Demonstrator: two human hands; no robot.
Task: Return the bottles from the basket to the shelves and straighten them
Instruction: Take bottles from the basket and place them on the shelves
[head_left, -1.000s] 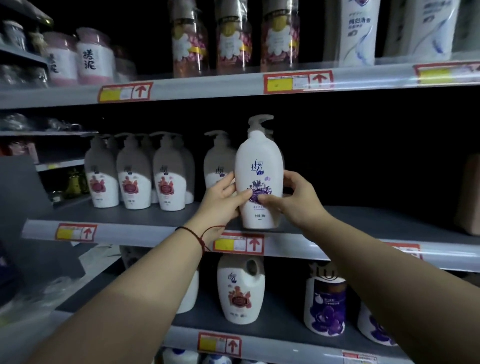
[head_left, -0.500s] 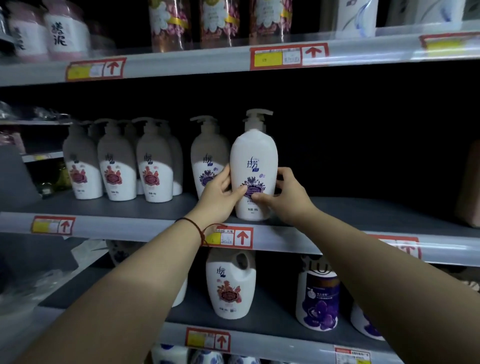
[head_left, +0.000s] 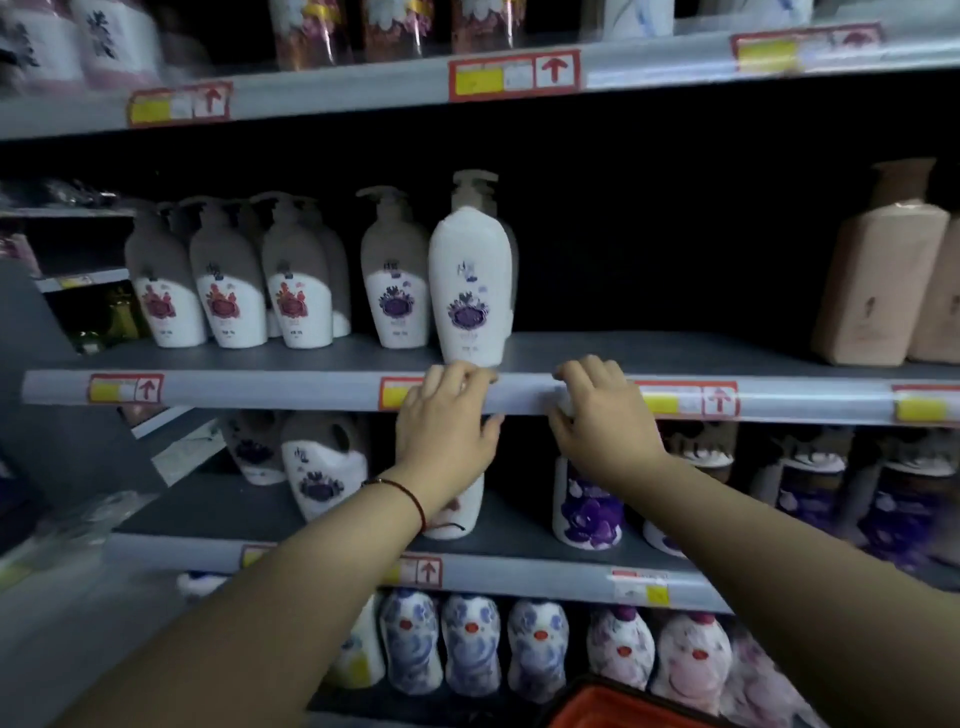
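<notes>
the white plastic pump bottle with the purple flower label is stood upright at the front of the grey middle shelf, just right of and slightly ahead of a matching purple-label pump bottle, so that the two of a kind are grouped and the label is faced outward. further left on the same shelf a row of white pump bottles with red flower labels is kept as its own group. nothing is gripped by either hand: the left hand is laid with loosely curled fingers on the pale shelf-edge strip just below the bottle's base, and the right hand is placed apart from it on the same strip, further right, also with nothing held. whether the left fingertips are touching the bottle's base cannot be told, since the picture is smeared there. the placing of this bottle is judged to be finished, with the hands set low as if to be drawn away. at the bottom edge the rim of an orange-red basket is seen, but its contents are hidden, so how many bottles remain cannot be said. the open stretch of shelf to the bottle's right would serve for more of the same kind. care would be called for, as a tall bottle stood near the lip could be tipped by a passing hand.
</notes>
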